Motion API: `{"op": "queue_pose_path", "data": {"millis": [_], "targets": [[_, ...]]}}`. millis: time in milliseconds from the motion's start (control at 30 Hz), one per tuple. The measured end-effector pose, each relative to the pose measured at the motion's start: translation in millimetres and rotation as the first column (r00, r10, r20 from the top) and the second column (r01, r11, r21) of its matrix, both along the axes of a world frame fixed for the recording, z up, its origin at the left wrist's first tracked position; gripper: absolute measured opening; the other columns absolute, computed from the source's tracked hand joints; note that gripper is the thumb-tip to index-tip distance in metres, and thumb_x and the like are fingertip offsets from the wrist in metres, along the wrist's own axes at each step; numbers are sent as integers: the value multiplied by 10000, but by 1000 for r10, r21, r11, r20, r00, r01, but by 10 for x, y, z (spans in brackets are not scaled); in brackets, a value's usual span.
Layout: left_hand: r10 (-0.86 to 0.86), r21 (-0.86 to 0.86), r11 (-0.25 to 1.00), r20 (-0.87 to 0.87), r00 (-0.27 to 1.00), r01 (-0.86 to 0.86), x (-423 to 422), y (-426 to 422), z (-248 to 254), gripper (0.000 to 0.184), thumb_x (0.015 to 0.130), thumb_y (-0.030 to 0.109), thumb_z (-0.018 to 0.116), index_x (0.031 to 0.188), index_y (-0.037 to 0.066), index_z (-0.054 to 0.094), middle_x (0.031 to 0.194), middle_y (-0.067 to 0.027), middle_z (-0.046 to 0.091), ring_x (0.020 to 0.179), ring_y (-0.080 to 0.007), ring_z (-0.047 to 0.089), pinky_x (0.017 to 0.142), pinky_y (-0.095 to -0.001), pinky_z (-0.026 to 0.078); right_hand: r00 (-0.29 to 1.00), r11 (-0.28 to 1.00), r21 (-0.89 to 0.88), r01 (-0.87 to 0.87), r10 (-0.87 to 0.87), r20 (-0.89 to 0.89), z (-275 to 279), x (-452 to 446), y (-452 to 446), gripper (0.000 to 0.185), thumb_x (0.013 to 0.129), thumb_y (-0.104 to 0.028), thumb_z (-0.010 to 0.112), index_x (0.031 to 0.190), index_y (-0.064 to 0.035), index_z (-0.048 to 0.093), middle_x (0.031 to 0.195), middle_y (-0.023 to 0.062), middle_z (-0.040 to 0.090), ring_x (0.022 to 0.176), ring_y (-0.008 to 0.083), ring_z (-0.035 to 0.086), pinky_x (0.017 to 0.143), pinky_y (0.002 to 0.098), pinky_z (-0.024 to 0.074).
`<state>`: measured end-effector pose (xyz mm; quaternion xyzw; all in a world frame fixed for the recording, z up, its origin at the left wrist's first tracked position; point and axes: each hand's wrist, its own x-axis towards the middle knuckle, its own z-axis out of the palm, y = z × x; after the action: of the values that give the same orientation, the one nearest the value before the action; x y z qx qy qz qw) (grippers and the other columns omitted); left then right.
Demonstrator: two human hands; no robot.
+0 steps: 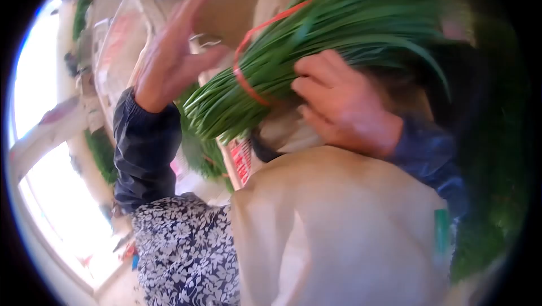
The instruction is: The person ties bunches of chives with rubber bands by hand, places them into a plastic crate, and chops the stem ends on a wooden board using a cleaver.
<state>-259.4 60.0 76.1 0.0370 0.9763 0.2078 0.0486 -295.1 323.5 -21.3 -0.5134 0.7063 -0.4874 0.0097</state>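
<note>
A large bundle of long green leaves point(316, 35) lies slantwise across the upper middle, its pale cut ends toward the left. A red band point(244, 74) loops around it near those ends. My left hand point(175, 54) is raised beside the cut ends, fingers and thumb spread, holding nothing. Against the near side of the bundle is my right hand point(344, 100), its fingers bent against the leaves; whether they pinch a few leaves is hidden. Beneath the bundle and my right forearm, pale cloth point(339, 215) covers the lap.
More green leaves point(203, 153) with a red band lie below the cut ends. A clear plastic bag point(121, 51) stands at the upper left. Dark green leaves point(491, 221) fill the right edge. Red-and-white printed material point(241, 161) shows beside the lap.
</note>
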Motion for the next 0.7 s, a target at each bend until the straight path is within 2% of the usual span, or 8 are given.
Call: {"op": "queue_pose_path", "data": {"millis": [67,167,233,300,400,433,533,700], "targets": [[-121,106,986,-52,991,126,-138,328,-286,777,788,124,744,1455,-1,366,1345,-193,520,1190,-317,551,964,-362,458,997,996,45,-71,71,10,0,101,52,282,653,-14,663,927,16,606,1056,154,567,940,328,553,791,394,502],[-184,278,945,24,983,170,-310,668,-692,933,727,228,804,1490,19,309,1403,-259,469,1289,-414,482,1029,-415,423,990,984,-116,-139,134,-51,-183,142,109,202,632,-64,617,820,-11,564,995,143,568,910,324,550,790,385,497],[-172,82,983,104,980,164,-324,824,-774,994,696,241,827,1498,15,286,1382,-263,490,1267,-427,496,1023,-435,430,995,990,-117,-85,77,-65,-243,198,262,207,640,-78,621,829,-12,570,982,139,566,918,322,553,794,387,494],[-197,69,979,76,978,192,-351,802,-846,976,681,158,813,1497,18,296,1331,-235,541,1220,-347,565,994,-390,456,996,988,-141,-66,56,-74,-250,194,241,212,649,-92,625,839,-13,576,969,136,565,926,319,556,797,389,490],[44,650,734,245,969,-197,-376,632,-893,898,711,-68,657,1512,23,259,1265,-137,582,1150,-172,575,990,-315,453,925,949,-24,313,-310,-219,-342,99,68,328,669,-149,683,951,-5,597,1051,137,559,981,299,555,870,425,467],[46,630,753,236,971,-189,-368,578,-908,898,711,-68,657,1512,23,259,1265,-137,582,1150,-172,575,990,-315,453,922,947,-53,317,-321,-218,-377,97,28,328,669,-149,683,951,-5,597,1051,137,559,981,299,555,870,425,467],[211,819,524,142,967,-235,-294,520,-868,820,735,-130,583,1485,9,280,1276,-148,581,1121,-210,608,993,-344,474,954,937,202,286,-258,-155,-356,121,21,586,636,-277,820,1097,5,595,1170,158,541,1053,321,526,978,455,396],[253,862,413,201,946,-294,-205,437,-737,806,750,-116,571,1490,6,274,1302,-140,565,1178,-214,570,1027,-352,445,948,940,167,296,-268,-171,-320,167,23,558,634,-257,804,1081,2,594,1179,170,537,1031,324,528,955,456,410]]}}
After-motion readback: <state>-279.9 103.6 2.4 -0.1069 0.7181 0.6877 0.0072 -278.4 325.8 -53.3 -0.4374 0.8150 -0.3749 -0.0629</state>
